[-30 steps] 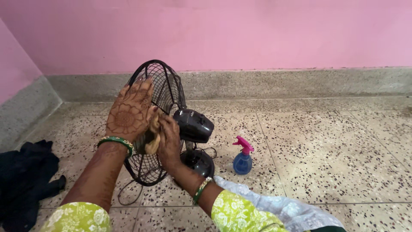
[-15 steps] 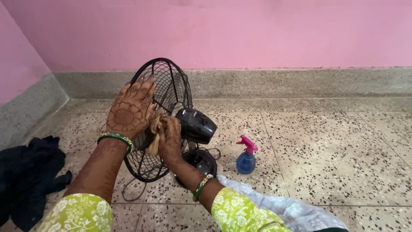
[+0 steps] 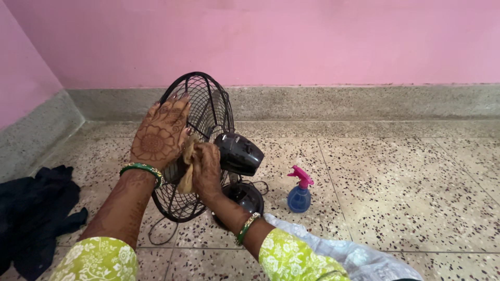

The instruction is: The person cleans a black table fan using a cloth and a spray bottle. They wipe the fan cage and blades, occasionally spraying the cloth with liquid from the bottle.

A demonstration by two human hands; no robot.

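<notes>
A black table fan with a round wire cage stands on the speckled floor, its motor housing facing right and its round base below. My left hand lies flat and spread against the cage's left side. My right hand presses a tan cloth against the back of the cage, beside the motor. Both wrists wear green bangles.
A blue spray bottle with a pink trigger stands on the floor right of the fan. A dark heap of cloth lies at the left. A pale plastic sheet covers my lap. The pink wall and stone skirting run behind.
My view has shifted a little, so the fan sits slightly further right. My right hand with the cloth has edged along the cage. My left hand stays flat on it.
</notes>
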